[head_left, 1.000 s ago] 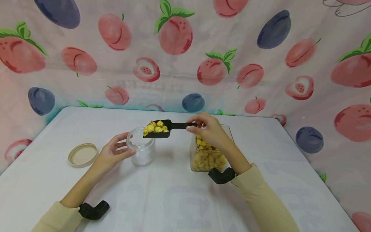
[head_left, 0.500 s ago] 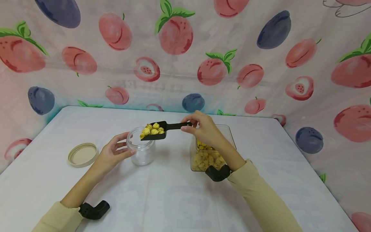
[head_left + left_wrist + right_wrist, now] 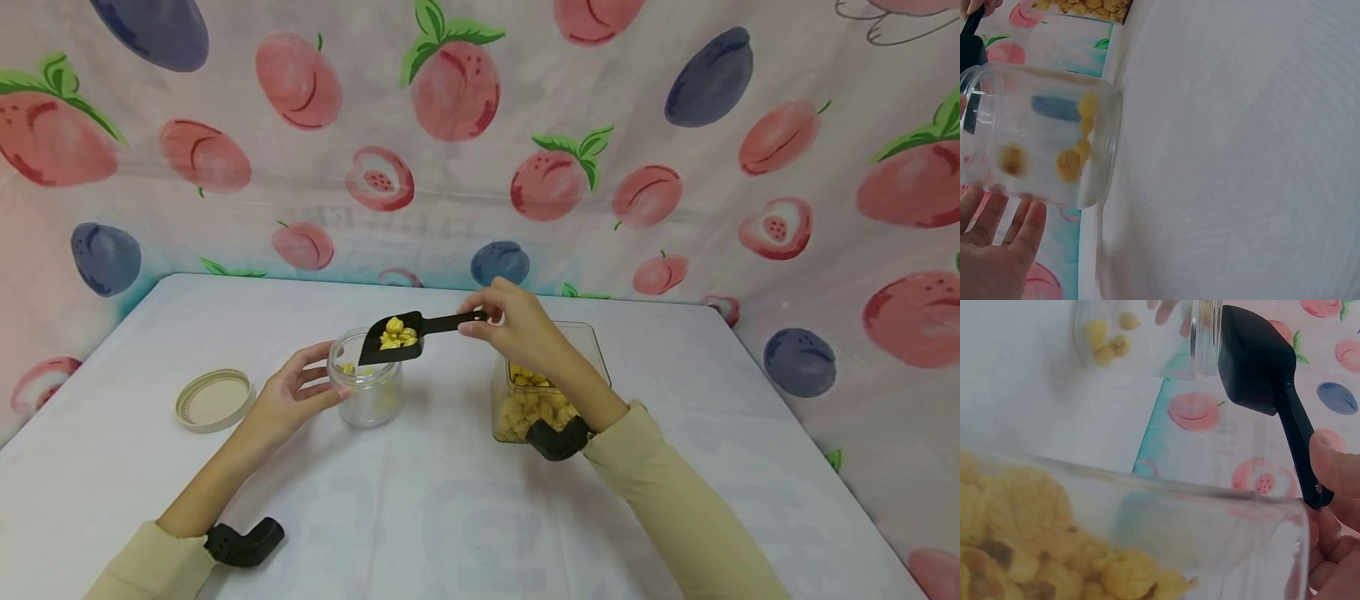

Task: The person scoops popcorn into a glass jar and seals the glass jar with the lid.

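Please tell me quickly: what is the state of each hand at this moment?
Left hand: holding the clear jar between thumb and fingers.
Right hand: closed, pinching the black scoop near the end of its handle.

Soft, diffuse light casts faint shadows on the tabletop [image 3: 420, 517].

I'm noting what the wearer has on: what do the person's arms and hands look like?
The left sleeve and right sleeve are plain beige, ending on the forearms. Just past them sit a black, bent left wrist camera and right wrist camera; no cables show. The left hand and right hand show no gloves or rings.
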`<state>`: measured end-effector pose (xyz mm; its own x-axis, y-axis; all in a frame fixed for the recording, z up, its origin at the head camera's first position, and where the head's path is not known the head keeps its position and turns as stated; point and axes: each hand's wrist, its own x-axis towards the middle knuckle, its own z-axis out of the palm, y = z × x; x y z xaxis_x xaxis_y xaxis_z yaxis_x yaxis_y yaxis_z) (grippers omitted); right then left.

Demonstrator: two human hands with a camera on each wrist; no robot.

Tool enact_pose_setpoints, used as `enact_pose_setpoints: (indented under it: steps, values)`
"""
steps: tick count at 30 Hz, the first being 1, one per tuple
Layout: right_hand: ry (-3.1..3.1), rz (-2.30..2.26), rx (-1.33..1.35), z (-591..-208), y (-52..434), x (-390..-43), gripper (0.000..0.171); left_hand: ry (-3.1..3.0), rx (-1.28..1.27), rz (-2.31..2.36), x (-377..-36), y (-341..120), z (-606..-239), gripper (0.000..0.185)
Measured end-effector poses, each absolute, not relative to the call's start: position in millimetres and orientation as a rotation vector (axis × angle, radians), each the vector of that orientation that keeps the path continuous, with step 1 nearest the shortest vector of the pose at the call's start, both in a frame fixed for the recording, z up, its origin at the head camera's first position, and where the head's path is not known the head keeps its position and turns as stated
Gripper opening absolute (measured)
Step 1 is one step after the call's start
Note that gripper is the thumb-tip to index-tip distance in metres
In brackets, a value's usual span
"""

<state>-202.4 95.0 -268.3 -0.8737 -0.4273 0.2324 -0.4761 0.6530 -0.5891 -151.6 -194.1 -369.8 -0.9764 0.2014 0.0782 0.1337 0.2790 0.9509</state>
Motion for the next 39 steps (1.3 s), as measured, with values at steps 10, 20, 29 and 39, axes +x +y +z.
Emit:
enact_pose_setpoints:
  steps: [10,20,29,39]
  values:
    - [-2.827,0.891,0.839,-255.9,88.6,-205.3,0.018,2.461,0.333,1.845,-152.2,-194.3,-370.5,0.064]
    - [-2.867,0.758,0.881,-244.7,84.9,-205.5,0.017,2.474,0.319,1.818,-151.6,-193.8,-369.7,0.065]
    - [-2.883,0.719,0.882,-240.5,83.1,-205.2,0.016,2.458,0.37,1.877,-152.4,-193.7,-371.7,0.062]
    - [-2.881,0.79,0.827,-242.1,84.6,-203.1,0.018,2.449,0.374,1.895,-152.2,-194.0,-372.6,0.062]
